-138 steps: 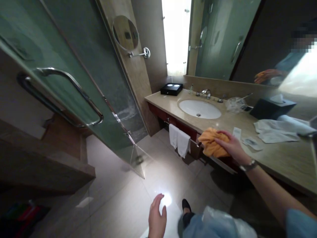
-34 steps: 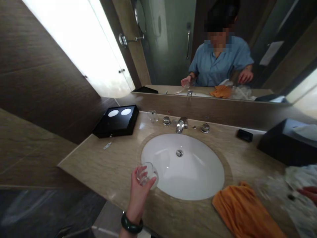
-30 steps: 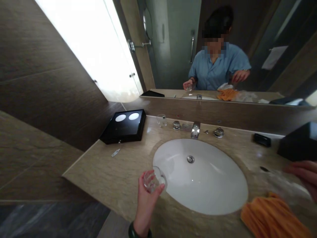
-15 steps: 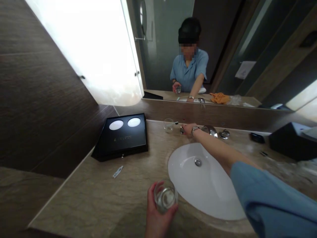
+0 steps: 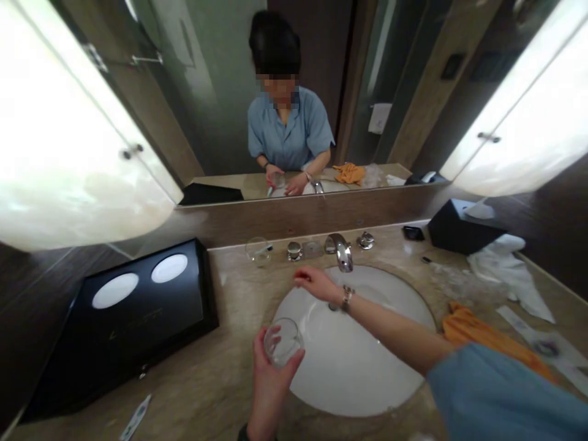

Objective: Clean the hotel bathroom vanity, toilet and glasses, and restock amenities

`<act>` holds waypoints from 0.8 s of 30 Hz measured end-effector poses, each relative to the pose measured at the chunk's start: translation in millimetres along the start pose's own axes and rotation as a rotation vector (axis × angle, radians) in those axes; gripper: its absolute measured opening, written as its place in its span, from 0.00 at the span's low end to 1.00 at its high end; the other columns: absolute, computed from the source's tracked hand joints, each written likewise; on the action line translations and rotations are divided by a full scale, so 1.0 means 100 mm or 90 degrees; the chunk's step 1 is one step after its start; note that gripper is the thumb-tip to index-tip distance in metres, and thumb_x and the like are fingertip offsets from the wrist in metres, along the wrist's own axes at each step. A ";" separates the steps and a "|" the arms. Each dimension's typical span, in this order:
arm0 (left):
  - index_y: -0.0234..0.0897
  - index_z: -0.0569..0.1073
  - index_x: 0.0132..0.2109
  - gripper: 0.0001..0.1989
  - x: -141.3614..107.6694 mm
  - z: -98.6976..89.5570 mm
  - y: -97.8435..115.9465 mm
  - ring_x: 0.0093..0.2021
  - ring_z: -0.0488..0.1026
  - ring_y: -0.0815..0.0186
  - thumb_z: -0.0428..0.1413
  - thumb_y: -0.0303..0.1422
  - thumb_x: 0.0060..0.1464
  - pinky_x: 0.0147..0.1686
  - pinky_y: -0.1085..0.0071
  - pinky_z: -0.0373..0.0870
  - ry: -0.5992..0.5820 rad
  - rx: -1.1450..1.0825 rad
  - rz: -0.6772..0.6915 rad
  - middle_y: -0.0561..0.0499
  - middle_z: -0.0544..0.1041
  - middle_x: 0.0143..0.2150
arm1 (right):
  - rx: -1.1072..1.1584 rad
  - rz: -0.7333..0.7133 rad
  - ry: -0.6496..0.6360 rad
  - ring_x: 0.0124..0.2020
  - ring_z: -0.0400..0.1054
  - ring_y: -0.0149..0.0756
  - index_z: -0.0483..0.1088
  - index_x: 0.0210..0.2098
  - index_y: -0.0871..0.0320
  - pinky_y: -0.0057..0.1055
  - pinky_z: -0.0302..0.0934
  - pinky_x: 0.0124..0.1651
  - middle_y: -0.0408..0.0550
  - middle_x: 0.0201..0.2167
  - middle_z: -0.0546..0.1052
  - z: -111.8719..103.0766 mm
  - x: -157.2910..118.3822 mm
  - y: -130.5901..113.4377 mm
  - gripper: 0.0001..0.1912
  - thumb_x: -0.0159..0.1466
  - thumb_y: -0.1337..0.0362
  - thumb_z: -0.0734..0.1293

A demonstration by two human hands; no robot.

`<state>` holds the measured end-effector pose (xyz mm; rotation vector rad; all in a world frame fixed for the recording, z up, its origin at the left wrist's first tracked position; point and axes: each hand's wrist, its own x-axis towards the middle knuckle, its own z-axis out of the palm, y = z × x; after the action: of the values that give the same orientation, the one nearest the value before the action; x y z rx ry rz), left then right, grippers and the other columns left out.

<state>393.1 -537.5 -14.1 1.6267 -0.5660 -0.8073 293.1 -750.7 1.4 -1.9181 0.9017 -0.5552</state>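
My left hand (image 5: 271, 361) is wrapped round a clear drinking glass (image 5: 283, 343) at the near left edge of the white sink (image 5: 353, 367). My right hand (image 5: 316, 285) hovers over the sink's far left rim. Its fingers are loosely bent, and I see nothing held in them. Behind it on the counter stand the left tap handle (image 5: 294, 251), the chrome spout (image 5: 342, 252) and the right tap handle (image 5: 365, 240). A second glass (image 5: 258, 251) with a toothbrush in it is left of the handles.
A black box (image 5: 151, 312) takes up the left counter, with a toothpaste tube (image 5: 136, 418) before it. On the right are an orange cloth (image 5: 487, 337), crumpled plastic (image 5: 463, 278), a black tissue box (image 5: 463, 226) and a small dark object (image 5: 413, 233). A mirror (image 5: 215, 122) spans the back.
My right hand has come off the left tap handle and back toward me over the sink rim. The glass in my left hand is now closer to the sink. The view has turned right.
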 end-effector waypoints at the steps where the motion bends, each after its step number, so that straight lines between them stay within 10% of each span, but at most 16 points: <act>1: 0.40 0.60 0.51 0.40 0.07 0.06 -0.01 0.45 0.70 0.57 0.68 0.41 0.30 0.51 0.54 0.69 -0.003 0.013 0.000 0.42 0.71 0.51 | 0.060 0.015 0.025 0.37 0.72 0.36 0.69 0.35 0.59 0.39 0.69 0.45 0.51 0.34 0.76 0.01 -0.17 0.11 0.11 0.69 0.60 0.59; 5: 0.39 0.62 0.50 0.39 0.26 0.50 -0.10 0.39 0.70 0.61 0.67 0.42 0.29 0.40 0.61 0.71 -0.037 0.041 -0.013 0.46 0.71 0.46 | 0.259 0.037 0.161 0.28 0.71 0.38 0.65 0.30 0.57 0.42 0.72 0.36 0.51 0.25 0.73 -0.26 -0.55 0.50 0.23 0.70 0.51 0.50; 9: 0.37 0.64 0.51 0.35 0.40 1.28 -0.25 0.35 0.70 0.65 0.68 0.40 0.34 0.38 0.64 0.71 -0.120 0.024 -0.063 0.46 0.73 0.46 | 0.377 -0.012 0.258 0.46 0.73 0.42 0.70 0.42 0.56 0.48 0.68 0.54 0.57 0.44 0.77 -0.72 -0.55 0.53 0.24 0.70 0.49 0.50; 14: 0.37 0.66 0.43 0.36 0.64 2.07 -0.30 0.35 0.74 0.64 0.72 0.37 0.25 0.40 0.64 0.72 -0.133 -0.130 -0.159 0.48 0.74 0.41 | 0.126 -0.145 0.154 0.65 0.58 0.45 0.77 0.38 0.55 0.48 0.49 0.70 0.50 0.52 0.76 -1.12 0.03 0.25 0.11 0.64 0.57 0.64; 18: 0.38 0.68 0.47 0.36 0.71 2.17 -0.27 0.43 0.76 0.55 0.70 0.48 0.33 0.38 0.58 0.75 -0.187 -0.175 -0.219 0.42 0.76 0.46 | 0.052 -0.068 0.077 0.46 0.71 0.43 0.75 0.30 0.61 0.48 0.64 0.56 0.54 0.38 0.78 -1.23 0.38 0.15 0.19 0.66 0.66 0.54; 24: 0.45 0.74 0.40 0.26 0.71 2.02 -0.47 0.38 0.75 0.58 0.66 0.55 0.37 0.31 0.63 0.73 -0.237 -0.246 -0.215 0.48 0.77 0.39 | -0.107 -0.376 0.043 0.64 0.60 0.37 0.73 0.51 0.53 0.47 0.42 0.73 0.46 0.53 0.76 -1.28 -0.54 0.31 0.15 0.69 0.66 0.59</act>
<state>281.9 -709.7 -92.0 1.2327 -0.3621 -1.3970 160.0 -789.2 34.6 -2.3383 0.4150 -0.9136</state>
